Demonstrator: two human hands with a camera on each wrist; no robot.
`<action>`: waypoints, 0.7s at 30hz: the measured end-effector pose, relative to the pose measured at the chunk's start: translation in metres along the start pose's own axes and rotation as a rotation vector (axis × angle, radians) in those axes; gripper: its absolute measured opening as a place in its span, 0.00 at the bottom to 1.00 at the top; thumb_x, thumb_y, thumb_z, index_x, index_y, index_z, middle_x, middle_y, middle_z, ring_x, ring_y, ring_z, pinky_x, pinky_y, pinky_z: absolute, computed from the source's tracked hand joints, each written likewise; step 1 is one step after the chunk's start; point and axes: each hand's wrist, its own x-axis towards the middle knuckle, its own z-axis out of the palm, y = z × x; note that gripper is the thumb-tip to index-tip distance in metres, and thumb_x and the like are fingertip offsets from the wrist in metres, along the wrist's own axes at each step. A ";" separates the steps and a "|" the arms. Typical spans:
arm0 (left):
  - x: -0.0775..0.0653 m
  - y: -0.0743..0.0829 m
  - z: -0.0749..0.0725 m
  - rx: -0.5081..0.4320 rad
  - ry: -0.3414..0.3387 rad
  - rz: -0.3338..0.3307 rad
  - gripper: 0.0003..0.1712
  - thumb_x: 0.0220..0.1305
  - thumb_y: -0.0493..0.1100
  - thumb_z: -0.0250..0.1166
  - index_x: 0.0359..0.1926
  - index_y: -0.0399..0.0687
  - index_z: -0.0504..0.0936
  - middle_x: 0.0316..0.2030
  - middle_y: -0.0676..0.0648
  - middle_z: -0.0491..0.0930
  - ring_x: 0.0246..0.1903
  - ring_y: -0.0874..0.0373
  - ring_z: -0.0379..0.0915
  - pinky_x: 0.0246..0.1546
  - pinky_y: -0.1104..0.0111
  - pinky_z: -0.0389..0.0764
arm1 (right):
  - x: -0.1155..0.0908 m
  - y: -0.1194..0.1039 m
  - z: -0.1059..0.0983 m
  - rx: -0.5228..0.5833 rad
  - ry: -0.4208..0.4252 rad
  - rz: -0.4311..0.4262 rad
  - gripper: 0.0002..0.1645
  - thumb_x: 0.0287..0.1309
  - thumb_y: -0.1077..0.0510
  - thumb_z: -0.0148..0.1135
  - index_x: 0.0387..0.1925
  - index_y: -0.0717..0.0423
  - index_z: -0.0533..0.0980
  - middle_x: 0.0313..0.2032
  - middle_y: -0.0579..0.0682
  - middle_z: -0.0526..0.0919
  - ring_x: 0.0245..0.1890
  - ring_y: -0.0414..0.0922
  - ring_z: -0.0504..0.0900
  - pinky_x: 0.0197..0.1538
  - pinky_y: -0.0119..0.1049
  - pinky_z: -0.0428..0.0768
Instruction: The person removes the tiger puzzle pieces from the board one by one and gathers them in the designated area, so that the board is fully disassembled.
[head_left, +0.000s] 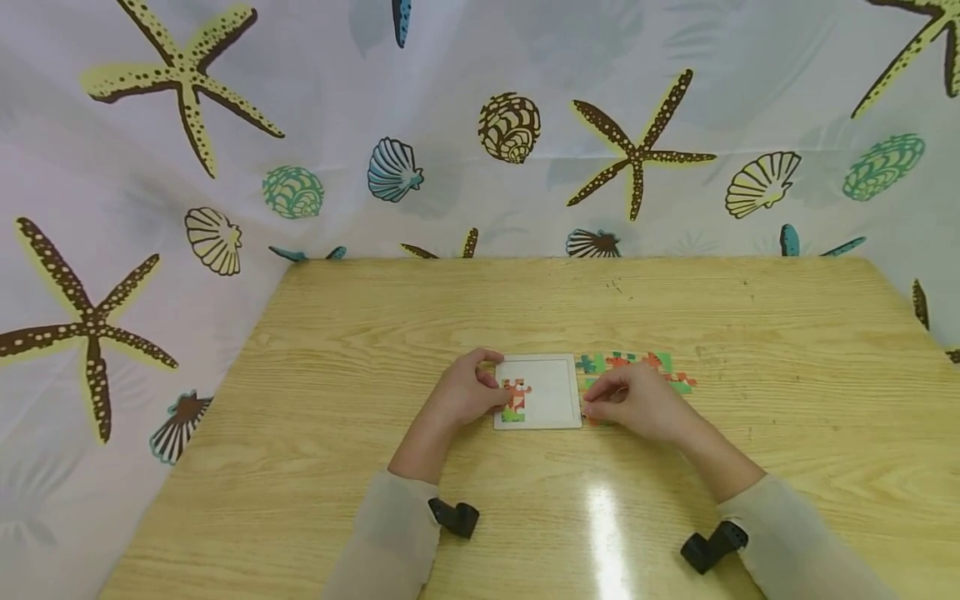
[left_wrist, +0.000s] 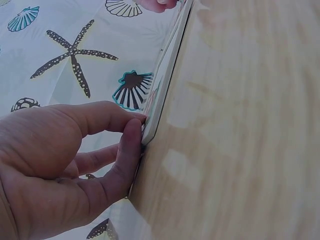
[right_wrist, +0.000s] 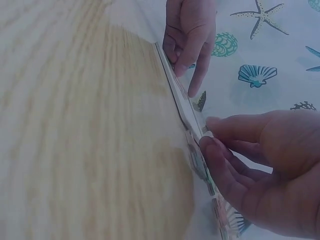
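Note:
A white puzzle tray point(head_left: 547, 392) lies flat on the table, with a few joined orange and green pieces point(head_left: 514, 410) inside its left side. My left hand point(head_left: 468, 392) holds the tray's left edge, its thumb over the joined pieces and a finger at the far left corner. The left wrist view shows thumb and finger meeting at the tray rim point(left_wrist: 159, 117). Just beyond the tray's right edge, my right hand point(head_left: 637, 404) pinches a small puzzle piece point(right_wrist: 207, 134) between thumb and forefinger; its picture is mostly hidden.
Several loose puzzle pieces point(head_left: 663, 362) lie to the right of the tray, partly under the right hand. The wooden table point(head_left: 360, 333) extends around them. A patterned cloth point(head_left: 450, 83) with starfish and shells hangs behind and at the sides.

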 end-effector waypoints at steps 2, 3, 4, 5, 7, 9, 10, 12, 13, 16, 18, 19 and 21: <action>0.000 -0.001 0.000 0.012 -0.001 -0.001 0.32 0.61 0.35 0.76 0.66 0.44 0.77 0.36 0.45 0.75 0.32 0.53 0.70 0.31 0.70 0.75 | 0.001 -0.001 0.002 0.016 -0.008 0.022 0.08 0.64 0.60 0.72 0.41 0.62 0.86 0.37 0.51 0.88 0.34 0.43 0.86 0.39 0.39 0.82; 0.000 -0.001 0.000 0.015 -0.003 -0.001 0.32 0.60 0.35 0.76 0.66 0.44 0.77 0.36 0.45 0.75 0.32 0.53 0.70 0.31 0.69 0.74 | 0.002 -0.001 0.003 0.017 -0.008 0.028 0.09 0.64 0.60 0.72 0.42 0.62 0.86 0.37 0.51 0.87 0.35 0.43 0.85 0.39 0.39 0.82; 0.001 -0.002 0.000 0.016 -0.004 0.001 0.32 0.60 0.35 0.76 0.66 0.44 0.78 0.35 0.45 0.75 0.32 0.53 0.70 0.31 0.69 0.74 | 0.002 -0.001 0.004 0.016 -0.008 0.031 0.09 0.64 0.60 0.72 0.42 0.62 0.86 0.38 0.51 0.87 0.35 0.43 0.85 0.40 0.39 0.82; 0.001 -0.002 0.000 0.016 -0.006 0.002 0.32 0.60 0.35 0.76 0.66 0.44 0.78 0.35 0.45 0.75 0.32 0.53 0.70 0.31 0.69 0.73 | 0.003 -0.002 0.005 0.018 -0.008 0.038 0.09 0.64 0.60 0.72 0.43 0.62 0.86 0.38 0.51 0.87 0.35 0.43 0.85 0.40 0.39 0.82; 0.001 -0.003 0.000 0.001 -0.012 0.001 0.32 0.60 0.34 0.76 0.66 0.44 0.77 0.35 0.45 0.75 0.31 0.53 0.70 0.30 0.69 0.73 | 0.004 -0.001 0.007 0.024 -0.009 0.038 0.09 0.64 0.60 0.72 0.43 0.63 0.86 0.38 0.52 0.87 0.35 0.43 0.85 0.39 0.38 0.83; 0.002 -0.003 0.001 -0.016 -0.016 0.001 0.32 0.60 0.33 0.75 0.65 0.44 0.77 0.35 0.45 0.75 0.30 0.53 0.70 0.29 0.70 0.73 | 0.005 -0.001 0.008 0.032 -0.007 0.035 0.10 0.64 0.61 0.73 0.44 0.63 0.85 0.39 0.52 0.86 0.35 0.43 0.86 0.39 0.36 0.83; 0.002 -0.003 0.001 -0.020 -0.016 0.001 0.32 0.60 0.33 0.75 0.65 0.44 0.77 0.35 0.45 0.75 0.30 0.54 0.70 0.29 0.70 0.73 | 0.005 -0.001 0.009 0.039 -0.005 0.034 0.11 0.63 0.61 0.73 0.44 0.64 0.85 0.39 0.53 0.86 0.36 0.43 0.86 0.39 0.36 0.83; 0.002 -0.002 0.001 -0.015 -0.011 -0.001 0.32 0.60 0.33 0.75 0.65 0.44 0.78 0.35 0.45 0.75 0.30 0.54 0.69 0.28 0.70 0.72 | 0.007 -0.001 0.010 0.037 0.002 0.027 0.12 0.63 0.62 0.73 0.45 0.64 0.85 0.39 0.53 0.85 0.36 0.43 0.86 0.39 0.35 0.83; 0.002 -0.002 0.001 -0.012 -0.009 -0.003 0.32 0.60 0.33 0.75 0.65 0.44 0.78 0.35 0.45 0.75 0.30 0.54 0.69 0.28 0.70 0.72 | 0.008 -0.001 0.011 0.039 0.004 0.026 0.12 0.63 0.62 0.73 0.46 0.65 0.84 0.39 0.53 0.85 0.36 0.43 0.85 0.39 0.35 0.83; 0.002 -0.001 0.001 0.001 -0.002 -0.005 0.32 0.60 0.34 0.75 0.65 0.44 0.78 0.35 0.45 0.75 0.31 0.54 0.69 0.28 0.70 0.71 | 0.011 -0.002 0.013 0.040 0.008 0.028 0.13 0.63 0.62 0.73 0.46 0.65 0.84 0.39 0.53 0.85 0.37 0.43 0.85 0.40 0.34 0.83; 0.003 -0.001 0.000 0.006 -0.001 -0.008 0.32 0.60 0.34 0.76 0.65 0.45 0.78 0.35 0.45 0.75 0.31 0.54 0.69 0.29 0.69 0.71 | 0.012 -0.004 0.015 0.049 0.006 0.031 0.13 0.63 0.62 0.73 0.46 0.65 0.84 0.39 0.53 0.85 0.37 0.43 0.85 0.41 0.35 0.83; 0.002 -0.002 0.000 0.009 -0.001 -0.008 0.32 0.60 0.34 0.75 0.65 0.45 0.78 0.35 0.45 0.75 0.32 0.53 0.69 0.30 0.69 0.72 | 0.013 -0.005 0.016 0.057 0.004 0.032 0.13 0.63 0.62 0.73 0.46 0.65 0.84 0.39 0.54 0.85 0.37 0.43 0.85 0.41 0.35 0.83; 0.002 -0.002 0.000 0.018 0.005 -0.008 0.32 0.60 0.34 0.75 0.65 0.45 0.78 0.35 0.45 0.75 0.32 0.53 0.70 0.31 0.68 0.72 | 0.014 -0.007 0.018 0.070 -0.002 0.034 0.12 0.63 0.63 0.73 0.46 0.66 0.84 0.39 0.54 0.85 0.36 0.43 0.85 0.41 0.35 0.83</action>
